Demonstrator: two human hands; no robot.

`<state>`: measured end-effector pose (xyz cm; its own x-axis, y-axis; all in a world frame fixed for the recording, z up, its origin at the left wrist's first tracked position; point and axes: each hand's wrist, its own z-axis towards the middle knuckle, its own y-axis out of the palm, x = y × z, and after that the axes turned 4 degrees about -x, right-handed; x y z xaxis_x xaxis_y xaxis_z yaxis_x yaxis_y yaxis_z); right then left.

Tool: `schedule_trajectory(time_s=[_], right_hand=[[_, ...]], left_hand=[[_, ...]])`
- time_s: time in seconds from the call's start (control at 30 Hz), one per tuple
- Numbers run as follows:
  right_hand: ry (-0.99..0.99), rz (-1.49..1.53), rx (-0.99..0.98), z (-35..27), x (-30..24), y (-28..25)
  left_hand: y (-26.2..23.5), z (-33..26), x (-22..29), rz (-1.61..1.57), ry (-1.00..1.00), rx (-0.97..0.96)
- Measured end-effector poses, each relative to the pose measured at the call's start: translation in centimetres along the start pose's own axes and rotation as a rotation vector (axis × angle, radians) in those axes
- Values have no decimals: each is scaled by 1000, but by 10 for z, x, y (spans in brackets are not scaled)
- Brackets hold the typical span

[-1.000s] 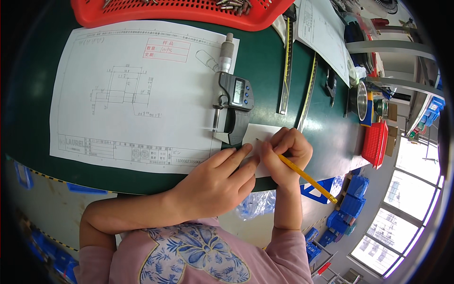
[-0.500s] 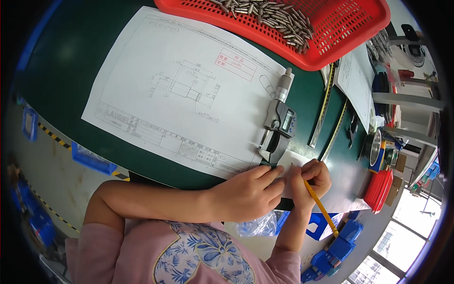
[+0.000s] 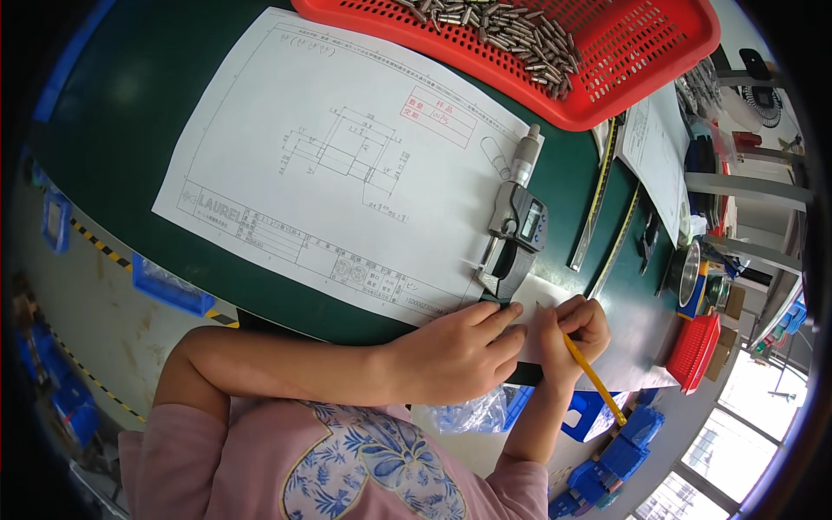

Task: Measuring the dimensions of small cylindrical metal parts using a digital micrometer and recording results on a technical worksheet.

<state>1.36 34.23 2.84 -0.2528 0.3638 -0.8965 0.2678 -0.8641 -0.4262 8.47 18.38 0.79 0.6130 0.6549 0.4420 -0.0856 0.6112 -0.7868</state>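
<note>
Green-topped workbench [image 3: 130, 130] in a workshop, windows at the lower right of the frame. Small white sheet [image 3: 542, 299], lower centre-right at the bench's near edge: left hand [image 3: 464, 351] lies flat on it, fingers extended, pinning it down. Right hand [image 3: 572, 334] is closed around a yellow pencil [image 3: 594, 377], tip on the sheet; writing appears to be in hand, though no marks can be made out, so how much is entered cannot be told. Digital micrometer [image 3: 517, 230] lies just above the sheet, unheld, on the corner of a large technical drawing [image 3: 338, 165]. Steel rulers [image 3: 598, 204] lie to the right. Red perforated basket [image 3: 555, 48], top of frame: heaped with small metal pins. Smaller red basket [image 3: 692, 351], lower right: contents not discernible. Blue bins [image 3: 169, 286] lower left.
</note>
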Motion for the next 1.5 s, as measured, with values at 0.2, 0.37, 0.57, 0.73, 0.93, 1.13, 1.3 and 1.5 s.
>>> schedule_trajectory(time_s=[0.2,0.37,0.57,0.73,0.93,1.13,1.3,1.5], right_hand=[[5,-17,40,-1,-3,3],[-30,-33,26,-2,1,2],[-52,-30,56,-3,1,1],[-38,-96,97,-2,0,1],[-50,-33,24,0,2,1],[-34,-83,97,1,-1,4],[-78,-71,48,-1,1,-2],[-165,-131,107,-23,-5,-6]], left_hand=[[6,0,-1,33,21,86],[5,0,-1,28,18,80],[5,1,-1,6,20,78],[3,2,-1,-24,39,67],[0,0,-2,-30,-9,24],[1,1,-4,-30,37,29],[-4,3,-2,-41,13,-21],[-8,2,-3,-15,13,-88]])
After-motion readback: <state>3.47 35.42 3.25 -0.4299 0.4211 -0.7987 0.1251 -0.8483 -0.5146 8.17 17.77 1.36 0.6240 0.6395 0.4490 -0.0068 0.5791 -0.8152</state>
